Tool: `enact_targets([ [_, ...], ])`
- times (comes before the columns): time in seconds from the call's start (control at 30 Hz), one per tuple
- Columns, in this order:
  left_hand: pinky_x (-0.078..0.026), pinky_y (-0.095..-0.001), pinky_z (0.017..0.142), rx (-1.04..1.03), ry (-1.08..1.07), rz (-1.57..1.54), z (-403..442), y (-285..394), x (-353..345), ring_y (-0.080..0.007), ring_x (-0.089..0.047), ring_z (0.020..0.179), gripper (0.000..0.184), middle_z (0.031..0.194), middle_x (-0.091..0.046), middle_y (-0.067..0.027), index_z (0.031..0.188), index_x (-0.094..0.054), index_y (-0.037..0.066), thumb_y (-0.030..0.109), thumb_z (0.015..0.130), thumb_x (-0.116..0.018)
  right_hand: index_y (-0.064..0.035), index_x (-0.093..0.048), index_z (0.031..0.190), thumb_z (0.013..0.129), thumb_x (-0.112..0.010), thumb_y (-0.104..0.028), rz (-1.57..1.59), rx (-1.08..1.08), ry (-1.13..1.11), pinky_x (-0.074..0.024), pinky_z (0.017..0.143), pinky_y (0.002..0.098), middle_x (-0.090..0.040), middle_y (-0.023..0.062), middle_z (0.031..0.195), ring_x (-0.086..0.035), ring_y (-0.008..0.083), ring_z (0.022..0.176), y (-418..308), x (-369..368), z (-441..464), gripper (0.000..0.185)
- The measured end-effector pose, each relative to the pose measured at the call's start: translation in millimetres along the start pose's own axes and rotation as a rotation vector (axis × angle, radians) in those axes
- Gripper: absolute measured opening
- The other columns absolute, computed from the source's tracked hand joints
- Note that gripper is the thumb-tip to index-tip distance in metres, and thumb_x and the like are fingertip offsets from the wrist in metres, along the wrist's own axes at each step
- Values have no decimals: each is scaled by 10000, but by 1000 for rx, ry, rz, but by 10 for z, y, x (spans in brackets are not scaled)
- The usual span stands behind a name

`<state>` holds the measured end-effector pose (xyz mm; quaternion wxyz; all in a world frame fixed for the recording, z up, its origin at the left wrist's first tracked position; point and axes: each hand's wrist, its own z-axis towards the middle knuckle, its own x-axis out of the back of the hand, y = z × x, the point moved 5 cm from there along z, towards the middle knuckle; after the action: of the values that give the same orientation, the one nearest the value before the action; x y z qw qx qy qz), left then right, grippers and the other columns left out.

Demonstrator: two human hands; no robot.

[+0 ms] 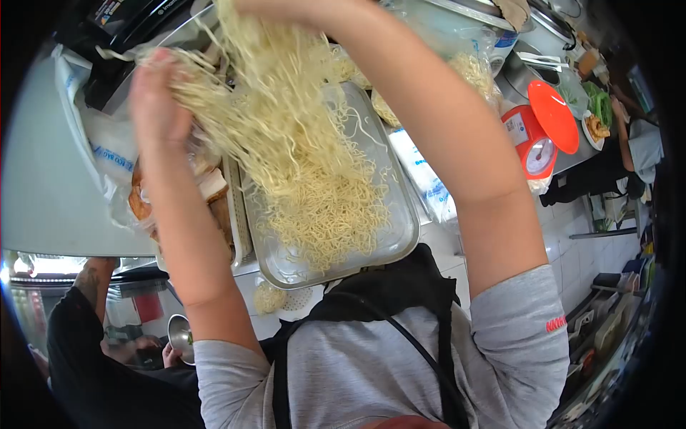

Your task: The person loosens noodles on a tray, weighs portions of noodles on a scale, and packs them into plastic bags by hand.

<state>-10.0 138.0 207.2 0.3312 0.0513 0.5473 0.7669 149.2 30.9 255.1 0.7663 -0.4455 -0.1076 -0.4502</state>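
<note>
Pale yellow noodles (325, 196) lie loose in a shallow metal tray (404, 214) in front of my body. A thick bunch of them is lifted and hangs in strands above the tray, blurred by motion. My left hand (161, 100) is raised at the left with noodle strands caught in its grip; its fingers are smeared. At the top edge, my right hand (275, 8) is partly cut off by the frame, and the lifted noodles hang beneath it.
Left of the tray is a basket (241, 207) with bagged brown food. A red scale (534, 139) and more bagged noodles (475, 75) stand at the right. One person holds a metal bowl (180, 336) at lower left; another person (629, 143) works at far right.
</note>
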Motion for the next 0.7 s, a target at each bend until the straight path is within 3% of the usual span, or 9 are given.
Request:
enact_targets([
  [0.07,-396,-224,604,90,-151,342,-200,-410,-92,-110,-480,646,185,765,-520,-18,933,-517,56,84,750,-528,-56,-586,815,594,-604,-223,50,-90,-281,-474,568,375,-591,153,744,-578,260,676,313,-370,-206,278],
  [0.1,-395,-233,609,349,-305,595,-355,-546,-156,-118,-487,647,218,733,-523,-9,947,-526,61,112,735,-535,-66,-554,932,614,-610,-191,-6,-160,-540,-481,522,378,-587,133,822,-575,248,675,384,-538,-340,346],
  [0.13,-407,-258,638,409,-464,855,-434,-782,-84,-150,-517,683,279,738,-552,-47,976,-518,41,154,722,-541,-101,-488,1062,653,-612,-188,-97,-268,-684,-446,475,279,-567,88,824,-541,159,625,489,-592,-528,436],
  [0.2,-417,-282,668,490,-589,1386,-622,-969,41,-166,-532,752,342,833,-567,-91,1020,-509,67,199,707,-548,-109,-491,1082,654,-616,-194,-150,-312,-799,-460,527,301,-563,101,865,-547,172,666,635,-669,-696,454],
  [0.33,-377,-340,835,432,-653,1382,-1139,-1301,151,-306,-489,977,465,1035,-507,-213,1053,-492,24,295,690,-594,-98,-519,1070,667,-606,-207,-263,-262,-903,-446,679,332,-571,107,933,-552,214,790,1220,-891,-1016,426],
  [0.4,-327,-372,897,777,-840,1057,-1553,-1657,169,-363,-332,1127,549,1179,-372,-246,1133,-436,50,336,693,-596,-48,-624,864,655,-579,-231,-451,-250,-1125,-430,699,353,-594,134,885,-560,242,795,1545,-1219,-1479,281],
  [0.5,-279,-417,930,573,-841,1659,-2011,-1915,-22,-436,-110,1196,610,1286,-184,-247,1200,-357,70,311,698,-604,-46,-604,887,698,-531,-221,-338,-323,-1092,-439,699,387,-581,158,890,-552,303,825,1567,-1717,-2199,268],
  [0.57,-253,-439,943,635,-760,1623,-1976,-2059,-60,-462,-18,1190,613,1307,-100,-239,1211,-332,70,279,704,-607,-82,-578,971,698,-526,-194,-415,-540,-895,-434,739,364,-542,171,993,-532,309,893,1423,-1670,-2277,300],
  [0.7,-235,-446,959,646,-705,1581,-1842,-2133,-36,-453,27,1199,582,1316,-66,-229,1208,-326,66,211,716,-599,-177,-485,1117,711,-525,-180,-327,-494,-518,-389,821,343,-466,165,1103,-468,299,1003,1338,-1231,-2368,408],
])
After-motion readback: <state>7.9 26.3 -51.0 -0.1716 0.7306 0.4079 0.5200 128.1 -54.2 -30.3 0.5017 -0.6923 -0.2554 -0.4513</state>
